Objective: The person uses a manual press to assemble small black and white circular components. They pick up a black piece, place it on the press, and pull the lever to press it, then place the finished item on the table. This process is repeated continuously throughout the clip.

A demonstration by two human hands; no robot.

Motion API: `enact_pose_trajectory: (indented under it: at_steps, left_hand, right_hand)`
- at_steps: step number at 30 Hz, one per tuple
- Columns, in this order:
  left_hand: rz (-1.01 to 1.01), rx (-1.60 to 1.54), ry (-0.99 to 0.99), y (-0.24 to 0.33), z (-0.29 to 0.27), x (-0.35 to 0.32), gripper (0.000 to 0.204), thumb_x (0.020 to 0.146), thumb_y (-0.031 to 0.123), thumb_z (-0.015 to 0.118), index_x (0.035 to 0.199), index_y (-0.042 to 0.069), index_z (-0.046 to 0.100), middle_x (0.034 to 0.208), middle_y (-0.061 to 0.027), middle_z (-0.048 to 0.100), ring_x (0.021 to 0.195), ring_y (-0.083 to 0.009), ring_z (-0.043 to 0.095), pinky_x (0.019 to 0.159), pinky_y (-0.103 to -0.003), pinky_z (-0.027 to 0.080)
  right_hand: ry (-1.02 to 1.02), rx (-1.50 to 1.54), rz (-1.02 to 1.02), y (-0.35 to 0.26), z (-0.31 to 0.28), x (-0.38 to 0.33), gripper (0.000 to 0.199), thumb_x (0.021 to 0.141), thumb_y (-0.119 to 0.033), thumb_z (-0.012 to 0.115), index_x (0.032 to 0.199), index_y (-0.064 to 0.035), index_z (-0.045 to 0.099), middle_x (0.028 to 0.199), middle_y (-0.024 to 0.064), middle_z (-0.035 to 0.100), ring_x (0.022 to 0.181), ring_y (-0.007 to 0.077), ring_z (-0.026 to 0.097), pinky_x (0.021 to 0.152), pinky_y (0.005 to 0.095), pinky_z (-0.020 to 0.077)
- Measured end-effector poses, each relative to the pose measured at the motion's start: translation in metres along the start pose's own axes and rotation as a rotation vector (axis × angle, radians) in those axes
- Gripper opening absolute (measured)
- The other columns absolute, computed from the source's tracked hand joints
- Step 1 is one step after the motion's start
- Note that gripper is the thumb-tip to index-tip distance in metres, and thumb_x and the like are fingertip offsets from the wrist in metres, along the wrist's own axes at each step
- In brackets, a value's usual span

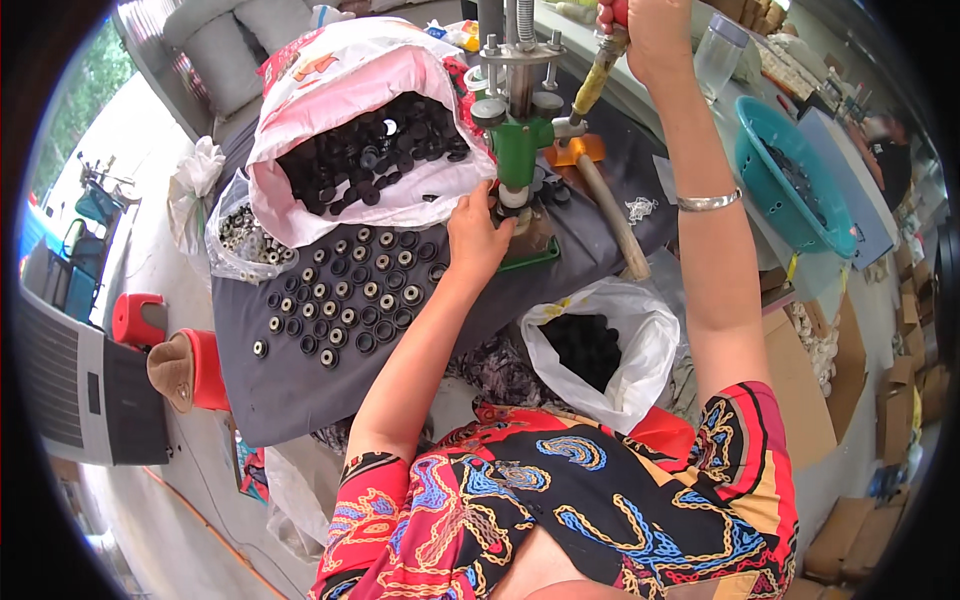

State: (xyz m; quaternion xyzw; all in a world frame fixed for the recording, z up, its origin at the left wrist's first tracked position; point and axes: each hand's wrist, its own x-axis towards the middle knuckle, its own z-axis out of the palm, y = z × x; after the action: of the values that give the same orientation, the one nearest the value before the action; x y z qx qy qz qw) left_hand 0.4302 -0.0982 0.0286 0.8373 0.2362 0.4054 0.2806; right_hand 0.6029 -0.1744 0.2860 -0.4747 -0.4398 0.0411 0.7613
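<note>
A green hand press (pixel 516 155) stands on the grey-covered table, its ram down over a small black round part (pixel 513 208). My left hand (pixel 478 238) is closed at this part, thumb and fingers bent around its near side; the fingertips are partly hidden. Raised at the upper right, my right hand (pixel 655 35) is wrapped around the red-ended press lever (pixel 597 80). Left of the press lie rows of black rings (pixel 365 342), several with metal bearings (pixel 329 357) set in them. Behind my left hand, a pink-lined sack (pixel 275 205) gapes over loose black round parts (pixel 370 160).
An orange-headed hammer (pixel 612 215) lies right of the press. A clear bag of metal bearings (pixel 245 240) sits at the table's left. Near my body is a white bag (pixel 648 375) of black pieces. A teal basket (pixel 800 235) and a clear bottle (pixel 720 55) stand farther right.
</note>
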Motion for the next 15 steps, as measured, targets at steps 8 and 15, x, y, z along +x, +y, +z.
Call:
enact_pose_trajectory:
  at_steps: [8,15]
  left_hand:
    - [-0.052,-0.138,0.03,-0.006,0.015,0.002,0.065,0.065,0.01,0.079,0.123,0.003,0.05,0.099,-0.0167,0.066,0.095,-0.0363,0.062,0.084,-0.043,0.048]
    - [0.012,-0.127,0.083,0.0,0.009,-0.006,0.064,0.068,0.007,0.077,0.126,0.002,0.05,0.105,-0.018,0.067,0.099,-0.03,0.066,0.083,-0.037,0.051]
  right_hand:
    - [-0.024,0.019,-0.225,-0.007,-0.031,-0.071,0.022,0.086,-0.005,0.047,0.103,0.0027,0.059,0.07,0.0085,0.055,0.058,0.0137,0.051,0.054,0.0264,0.0435]
    - [-0.021,0.091,-0.434,0.039,-0.054,-0.201,0.021,0.091,-0.001,0.041,0.103,0.0071,0.056,0.064,0.0085,0.054,0.057,0.0154,0.053,0.059,0.0279,0.0451]
